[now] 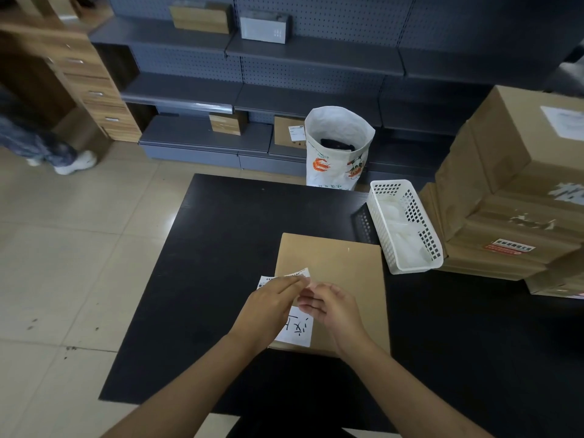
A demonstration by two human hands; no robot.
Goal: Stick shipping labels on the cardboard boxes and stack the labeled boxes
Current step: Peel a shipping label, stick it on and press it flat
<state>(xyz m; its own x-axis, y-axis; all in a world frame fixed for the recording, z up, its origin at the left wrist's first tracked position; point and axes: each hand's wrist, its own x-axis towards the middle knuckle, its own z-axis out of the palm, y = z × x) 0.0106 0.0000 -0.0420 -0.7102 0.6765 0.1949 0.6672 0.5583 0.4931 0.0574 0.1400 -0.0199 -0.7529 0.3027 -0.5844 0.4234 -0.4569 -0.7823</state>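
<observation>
A black table is being occupied at its centre by a flat cardboard box, with stacked boxes at 2 o'clock and a white basket between them. Above the box's 8 o'clock edge, a shipping label is being pinched by the left hand and the right hand, fingers curled

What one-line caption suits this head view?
Both hands peel a shipping label over a cardboard box on the black table.
</observation>
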